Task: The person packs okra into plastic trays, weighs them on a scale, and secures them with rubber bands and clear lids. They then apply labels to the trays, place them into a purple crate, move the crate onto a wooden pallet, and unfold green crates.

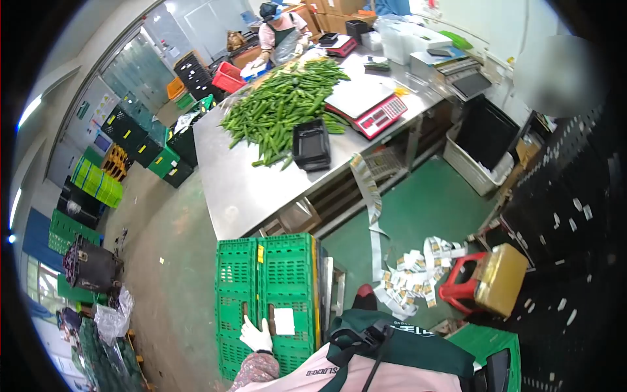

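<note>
My left hand (256, 336), in a white glove, rests on a green slatted crate (285, 281) with its fingers spread, beside a white paper label (284, 321). The crate stands against the near end of a steel table (228, 196). My right hand is not in view. On the table lies a large pile of long green vegetables (281, 108), with a black tray (311, 145) at its near edge and a red and white scale (369, 108) to its right.
A co-worker (284, 32) stands behind the table. A red stool (460, 284) with a yellow box (503, 281) stands at right, near a heap of label strips (415, 277) on the floor. Stacked crates (134, 137) are at left; a white bin (473, 163) sits right of the table.
</note>
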`<state>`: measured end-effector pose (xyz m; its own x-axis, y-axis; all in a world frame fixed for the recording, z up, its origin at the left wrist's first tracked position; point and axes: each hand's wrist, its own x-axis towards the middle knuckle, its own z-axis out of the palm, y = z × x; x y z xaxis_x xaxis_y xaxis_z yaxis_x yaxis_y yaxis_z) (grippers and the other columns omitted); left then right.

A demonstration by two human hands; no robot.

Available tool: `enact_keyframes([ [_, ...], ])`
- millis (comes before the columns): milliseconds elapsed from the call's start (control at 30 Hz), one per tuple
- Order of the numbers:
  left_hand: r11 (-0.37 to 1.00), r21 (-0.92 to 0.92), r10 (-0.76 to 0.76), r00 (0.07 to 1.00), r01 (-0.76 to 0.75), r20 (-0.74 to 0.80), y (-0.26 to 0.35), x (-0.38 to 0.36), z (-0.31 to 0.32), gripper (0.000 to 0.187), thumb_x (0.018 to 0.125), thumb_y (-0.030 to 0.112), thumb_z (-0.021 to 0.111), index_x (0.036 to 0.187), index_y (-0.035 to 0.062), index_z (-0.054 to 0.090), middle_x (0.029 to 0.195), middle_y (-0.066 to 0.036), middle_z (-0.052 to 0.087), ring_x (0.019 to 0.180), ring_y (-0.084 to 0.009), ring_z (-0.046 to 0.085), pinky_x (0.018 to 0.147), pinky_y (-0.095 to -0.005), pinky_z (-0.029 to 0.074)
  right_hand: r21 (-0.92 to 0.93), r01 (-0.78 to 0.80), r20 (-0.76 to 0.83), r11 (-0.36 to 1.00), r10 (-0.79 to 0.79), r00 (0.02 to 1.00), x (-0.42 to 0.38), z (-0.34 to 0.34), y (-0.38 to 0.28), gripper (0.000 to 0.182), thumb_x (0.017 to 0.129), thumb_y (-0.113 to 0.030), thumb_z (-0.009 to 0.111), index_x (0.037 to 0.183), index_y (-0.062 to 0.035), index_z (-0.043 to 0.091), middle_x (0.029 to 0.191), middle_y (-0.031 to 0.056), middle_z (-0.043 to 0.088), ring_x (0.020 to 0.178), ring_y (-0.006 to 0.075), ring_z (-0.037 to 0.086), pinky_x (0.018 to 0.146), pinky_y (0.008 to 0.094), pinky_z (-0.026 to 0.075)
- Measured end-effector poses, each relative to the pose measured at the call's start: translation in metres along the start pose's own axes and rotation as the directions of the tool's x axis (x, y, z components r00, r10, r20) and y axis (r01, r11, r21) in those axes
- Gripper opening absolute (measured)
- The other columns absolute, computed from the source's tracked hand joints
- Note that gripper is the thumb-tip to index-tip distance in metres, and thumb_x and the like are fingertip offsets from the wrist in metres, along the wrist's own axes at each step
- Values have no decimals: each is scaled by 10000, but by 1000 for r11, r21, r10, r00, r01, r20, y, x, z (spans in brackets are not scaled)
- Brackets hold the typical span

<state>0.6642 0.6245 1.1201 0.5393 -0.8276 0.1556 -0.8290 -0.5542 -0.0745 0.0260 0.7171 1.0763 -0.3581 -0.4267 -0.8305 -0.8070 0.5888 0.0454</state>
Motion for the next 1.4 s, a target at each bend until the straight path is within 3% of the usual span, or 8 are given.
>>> enact_keyframes([
  [67, 999, -7, 49, 999, -49, -14, 6, 1, -12, 962, 726, 579, 712, 1416, -5, 382, 1184, -179, 549, 1115, -334, 496, 954, -480, 344, -6, 9, 21, 1000, -9, 1000, 2, -31, -34, 703, 852, -645, 540, 1128, -12, 671, 1132, 260, 645, 1084, 364, 627, 937, 433, 499],
  [200, 997, 16, -75, 997, 74, 36, 24, 2, -20, 975, 701, 544, 745, 1416, -5, 373, 1176, -171, 536, 1110, -324, 489, 976, -463, 327, -20, 18, 43, 1000, -18, 999, 5, -98, -103, 679, 851, -638, 547, 1106, -25, 688, 1103, 260, 660, 1058, 366, 643, 922, 439, 509],
  [267, 997, 12, -77, 997, 77, 19, 25, 3, -17, 956, 715, 514, 748, 1420, -4, 363, 1175, -172, 535, 1117, -322, 486, 990, -462, 319, -66, 485, -234, 872, -486, 842, 69, -84, -89, 455, 839, -505, 621, 932, -69, 710, 854, 199, 699, 813, 380, 685, 763, 484, 546],
  [300, 996, 14, -88, 996, 88, 32, 30, 5, -19, 956, 715, 514, 748, 1420, -4, 363, 1175, -172, 535, 1117, -322, 486, 990, -462, 319, -98, 497, -304, 862, -501, 810, 78, -98, -101, 424, 846, -482, 624, 944, -77, 702, 826, 184, 700, 802, 372, 686, 746, 481, 547],
  [733, 955, 67, -294, 953, 289, 80, 102, 10, -27, 960, 721, 422, 753, 1454, -6, 307, 1187, -180, 515, 1142, -340, 457, 1018, -481, 295, -368, 638, -137, 676, -718, 682, 223, -320, -277, 434, 892, -458, 580, 1058, -70, 682, 892, 181, 707, 882, 363, 675, 806, 450, 530],
  [1100, 852, 141, -518, 852, 504, 80, 188, 15, -18, 953, 807, 395, 711, 1518, 27, 194, 1347, -227, 446, 1253, -368, 418, 1083, -490, 278, -538, 761, -7, 362, -905, 426, 347, -506, -411, 405, 902, -407, 590, 1032, -29, 650, 910, 185, 699, 880, 353, 673, 788, 443, 533],
  [1233, 824, 147, -564, 818, 547, 114, 202, 22, -23, 958, 816, 414, 705, 1519, 22, 185, 1349, -223, 453, 1246, -376, 430, 1063, -489, 298, -619, 748, 121, 239, -912, 392, 351, -536, -464, 409, 898, -403, 593, 1004, -12, 643, 893, 203, 692, 865, 362, 674, 778, 451, 535],
  [1400, 771, 219, -633, 756, 598, 166, 223, 45, -44, 980, 817, 491, 682, 1506, -9, 197, 1295, -222, 489, 1163, -367, 476, 1009, -485, 338, -585, 809, 308, -54, -938, 160, 312, -511, -527, 380, 905, -397, 575, 929, -21, 622, 847, 189, 688, 836, 357, 673, 748, 452, 537],
])
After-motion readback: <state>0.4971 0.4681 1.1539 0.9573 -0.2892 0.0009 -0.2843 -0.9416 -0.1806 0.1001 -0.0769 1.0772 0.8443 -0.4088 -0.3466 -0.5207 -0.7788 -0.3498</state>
